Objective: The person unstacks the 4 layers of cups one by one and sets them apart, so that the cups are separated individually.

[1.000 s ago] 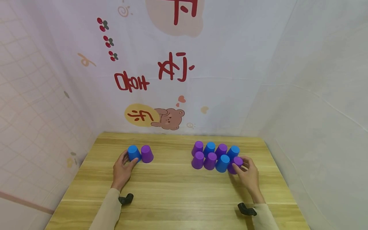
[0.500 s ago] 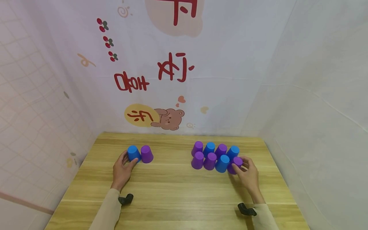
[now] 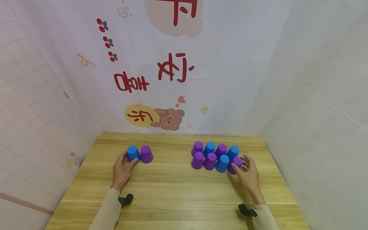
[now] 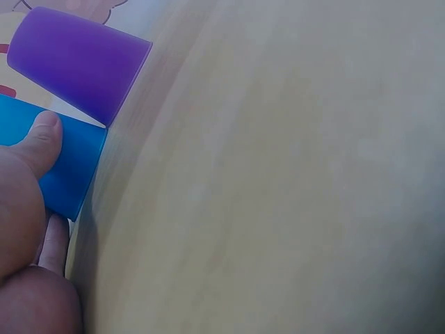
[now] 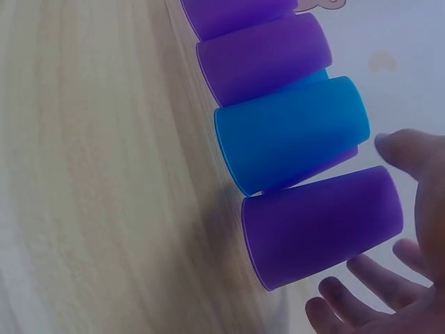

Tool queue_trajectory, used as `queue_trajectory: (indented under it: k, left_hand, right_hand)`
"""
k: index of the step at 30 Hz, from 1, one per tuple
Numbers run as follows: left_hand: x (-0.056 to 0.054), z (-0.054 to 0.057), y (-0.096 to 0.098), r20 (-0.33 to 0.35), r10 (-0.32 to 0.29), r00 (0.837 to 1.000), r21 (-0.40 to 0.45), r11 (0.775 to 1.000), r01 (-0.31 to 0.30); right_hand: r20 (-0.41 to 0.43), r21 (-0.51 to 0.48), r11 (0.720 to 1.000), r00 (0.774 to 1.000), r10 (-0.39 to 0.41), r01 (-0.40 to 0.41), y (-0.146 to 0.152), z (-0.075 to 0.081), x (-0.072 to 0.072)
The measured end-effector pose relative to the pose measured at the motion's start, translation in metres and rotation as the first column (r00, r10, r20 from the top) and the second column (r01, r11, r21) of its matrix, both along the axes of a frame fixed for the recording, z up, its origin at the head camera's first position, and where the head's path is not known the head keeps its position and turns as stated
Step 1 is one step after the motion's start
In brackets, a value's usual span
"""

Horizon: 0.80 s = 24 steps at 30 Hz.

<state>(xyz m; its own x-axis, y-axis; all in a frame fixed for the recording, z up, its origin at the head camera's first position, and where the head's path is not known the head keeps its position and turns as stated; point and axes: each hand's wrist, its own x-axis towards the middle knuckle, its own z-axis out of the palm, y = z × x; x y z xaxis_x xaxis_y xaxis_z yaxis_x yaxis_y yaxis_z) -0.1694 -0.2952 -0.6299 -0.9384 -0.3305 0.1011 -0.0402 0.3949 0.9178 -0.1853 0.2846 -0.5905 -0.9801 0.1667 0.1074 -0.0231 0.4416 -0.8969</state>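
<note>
My left hand (image 3: 122, 172) grips an upside-down blue cup (image 3: 134, 153) at the left of the table, thumb on its near side and fingers around its far left side. Close to its right stands an upside-down purple cup (image 3: 147, 154). On the right, my right hand (image 3: 248, 174) is spread around the front-row end cup, a purple one (image 5: 323, 226). In the right wrist view, the thumb stands off that cup and the fingers (image 5: 382, 282) lie loosely beside it. Next to it is a blue cup (image 5: 292, 132).
Two rows of upside-down purple and blue cups stand at the right; the front row includes a purple cup (image 3: 197, 160) at its left end, and the back row a blue cup (image 3: 233, 152) at its right end. White printed cloth (image 3: 224, 95) hangs behind the wooden table (image 3: 178, 198).
The fingers of my right hand have lifted and spread slightly beside the purple cup. The left hand and all the cups stay where they were.
</note>
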Motion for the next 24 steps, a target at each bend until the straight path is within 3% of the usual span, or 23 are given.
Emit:
queue_trajectory:
  k: [24]
  left_hand:
    - [0.0,-0.002,0.0,-0.013,-0.002,1.0,-0.001,1.0,0.002]
  right_hand:
    - [0.015,0.076,0.996,0.999,0.042,-0.043,0.003,0.014,0.0]
